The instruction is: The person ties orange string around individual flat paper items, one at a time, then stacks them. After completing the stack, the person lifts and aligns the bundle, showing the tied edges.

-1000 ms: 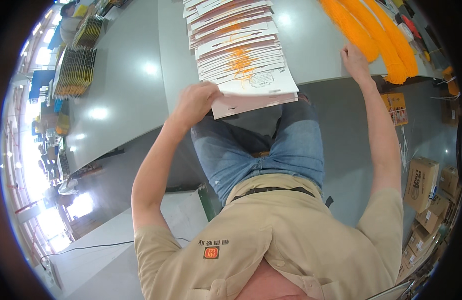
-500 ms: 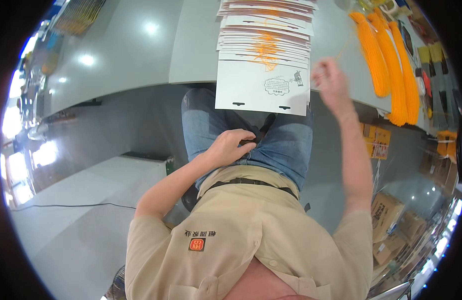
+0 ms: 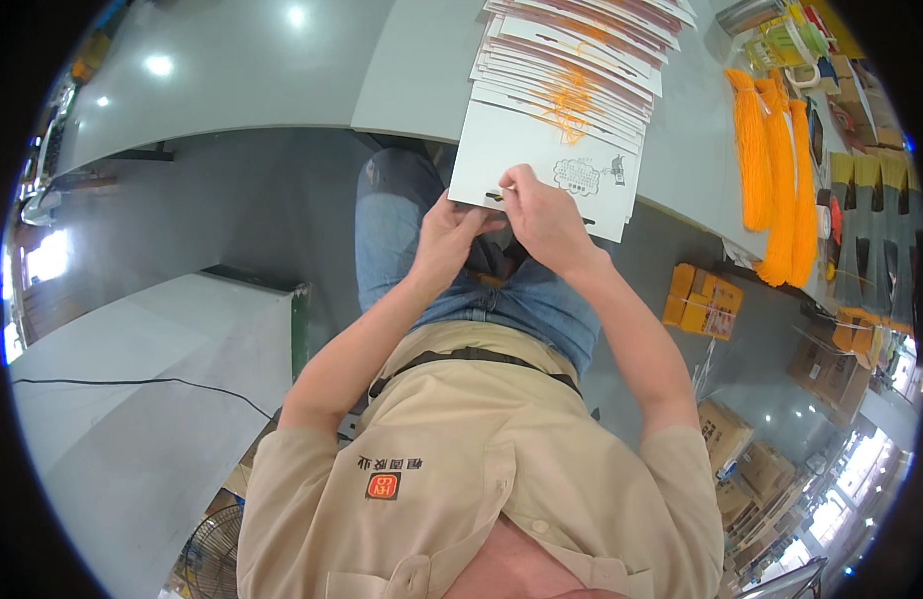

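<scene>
Fanned white cards (image 3: 489,145) lie in an overlapping stack, the front one jutting past the table edge over my lap. It bears a small printed drawing and two dark slots near its front edge. Loose orange strings (image 3: 571,108) run up the middle of the stack. Over the left slot, my right hand (image 3: 551,222) is closed in a pinch; whatever is between the fingertips is too small to make out. My left hand (image 3: 445,242) is at the card's front left edge, its fingertips partly hidden below it, so its grip is unclear.
Hanks of orange cord (image 3: 776,180) hang over the right table edge (image 3: 686,130). Beyond them are a glass mug (image 3: 781,50) and several dark-bristled brushes (image 3: 871,230). Cardboard boxes (image 3: 706,299) stand on the floor to the right. A white surface with a black cable (image 3: 147,380) is at left.
My right hand has come from beside the stack to the left slot of the front card. My left hand has risen from my lap to that card's front edge. The view has shifted slightly.
</scene>
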`<state>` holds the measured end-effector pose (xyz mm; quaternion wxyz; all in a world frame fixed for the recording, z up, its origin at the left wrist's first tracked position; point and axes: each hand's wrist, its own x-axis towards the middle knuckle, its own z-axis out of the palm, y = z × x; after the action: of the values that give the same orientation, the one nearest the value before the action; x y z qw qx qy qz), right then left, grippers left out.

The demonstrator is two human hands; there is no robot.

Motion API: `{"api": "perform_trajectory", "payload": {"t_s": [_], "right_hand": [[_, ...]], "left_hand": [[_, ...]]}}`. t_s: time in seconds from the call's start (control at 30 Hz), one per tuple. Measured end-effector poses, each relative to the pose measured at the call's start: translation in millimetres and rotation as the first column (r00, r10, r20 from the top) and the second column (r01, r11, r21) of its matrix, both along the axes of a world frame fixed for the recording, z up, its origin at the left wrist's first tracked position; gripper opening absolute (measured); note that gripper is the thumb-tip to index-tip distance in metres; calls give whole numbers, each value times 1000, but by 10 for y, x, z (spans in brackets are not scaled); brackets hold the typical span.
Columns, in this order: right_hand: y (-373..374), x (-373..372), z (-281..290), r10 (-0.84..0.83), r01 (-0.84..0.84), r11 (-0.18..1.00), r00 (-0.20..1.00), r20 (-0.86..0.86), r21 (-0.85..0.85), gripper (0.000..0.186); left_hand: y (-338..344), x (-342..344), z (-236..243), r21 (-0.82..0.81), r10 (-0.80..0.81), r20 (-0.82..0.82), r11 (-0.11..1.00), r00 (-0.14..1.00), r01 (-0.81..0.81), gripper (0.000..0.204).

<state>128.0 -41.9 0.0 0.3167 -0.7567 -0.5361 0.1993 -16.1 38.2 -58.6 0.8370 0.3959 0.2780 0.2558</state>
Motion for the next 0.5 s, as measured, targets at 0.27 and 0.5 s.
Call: {"api": "perform_trajectory", "payload": {"t_s": [0.27, 0.5], "right_hand": [[-266, 65, 228, 104, -100, 959, 995, 3, -264, 15], [-743, 264, 354, -157, 150, 985, 984, -83, -89, 10]], "left_hand": [[441, -317, -85, 151, 239, -292, 968, 926, -202, 20], [275, -422, -45, -164, -215, -328, 972, 920, 168, 29]]}}
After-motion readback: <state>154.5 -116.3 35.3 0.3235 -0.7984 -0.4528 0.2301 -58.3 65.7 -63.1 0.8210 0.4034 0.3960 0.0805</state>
